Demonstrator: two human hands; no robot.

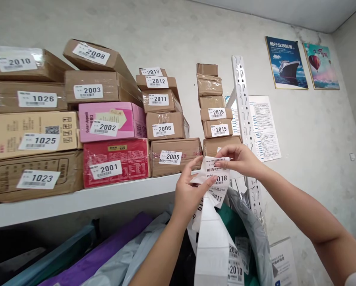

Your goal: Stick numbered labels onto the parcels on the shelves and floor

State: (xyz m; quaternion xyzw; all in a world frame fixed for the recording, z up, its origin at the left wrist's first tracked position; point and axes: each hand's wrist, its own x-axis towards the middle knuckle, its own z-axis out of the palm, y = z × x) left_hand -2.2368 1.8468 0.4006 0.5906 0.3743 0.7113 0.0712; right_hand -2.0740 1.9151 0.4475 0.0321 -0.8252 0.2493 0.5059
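Head view: label strip [219,176], at 4 o'clock from box 2005 [187,155], is pinched between left hand [188,194] and right hand [240,159], held close together; the strip may be torn or creased if pulled askew.

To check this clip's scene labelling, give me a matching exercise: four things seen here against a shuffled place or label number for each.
Things:
1 pink box
2 red box
3 label strip
4 ship poster

Descriptions:
a on the wall, upper right
b numbered 2001, on the shelf
c pinched by left hand and right hand
d numbered 2002, atop the red box

Pairs: 1-d, 2-b, 3-c, 4-a.
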